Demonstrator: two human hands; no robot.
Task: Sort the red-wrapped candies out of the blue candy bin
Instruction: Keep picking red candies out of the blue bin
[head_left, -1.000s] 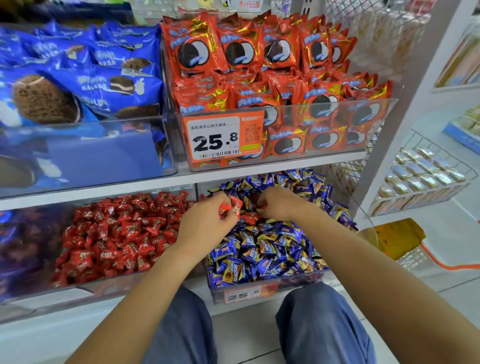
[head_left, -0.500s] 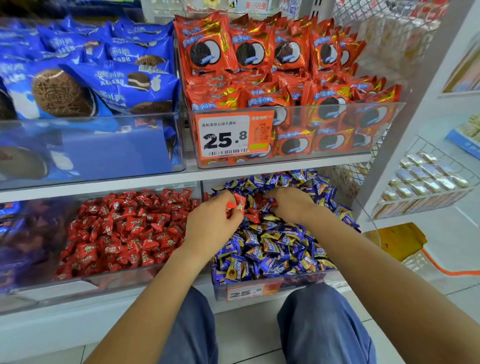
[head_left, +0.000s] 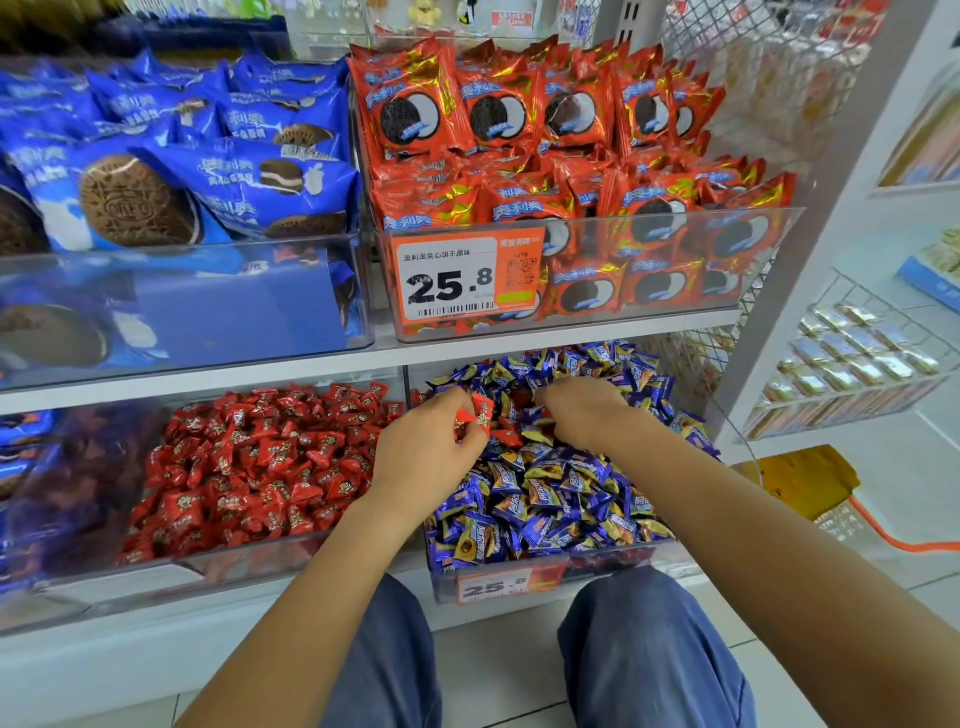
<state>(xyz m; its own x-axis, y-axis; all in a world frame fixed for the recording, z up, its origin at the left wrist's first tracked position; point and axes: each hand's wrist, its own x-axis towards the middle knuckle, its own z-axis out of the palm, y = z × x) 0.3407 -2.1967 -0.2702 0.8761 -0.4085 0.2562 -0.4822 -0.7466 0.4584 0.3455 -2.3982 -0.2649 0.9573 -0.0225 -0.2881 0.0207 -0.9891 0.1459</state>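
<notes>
The clear bin of blue-wrapped candies (head_left: 550, 571) sits on the lower shelf at centre right. My left hand (head_left: 426, 452) hovers over its left side and pinches a few red-wrapped candies (head_left: 480, 413) between thumb and fingers. More red candies (head_left: 511, 436) lie among the blue ones just below them. My right hand (head_left: 582, 410) is knuckles-up at the back of the blue pile, its curled fingertips buried in the wrappers; what they hold is hidden. The bin of red candies (head_left: 249, 462) stands directly to the left.
The upper shelf carries a bin of red cookie packs (head_left: 571, 171) with an orange price tag (head_left: 467, 278) and a bin of blue cookie packs (head_left: 171, 171). A wire basket (head_left: 852, 364) hangs at right. A yellow object (head_left: 800, 478) lies on the floor. My knees are below the shelf.
Both hands have stayed close together over the back of the blue bin. The left hand keeps its red candies; the right hand's fingers have dug a little deeper into the pile.
</notes>
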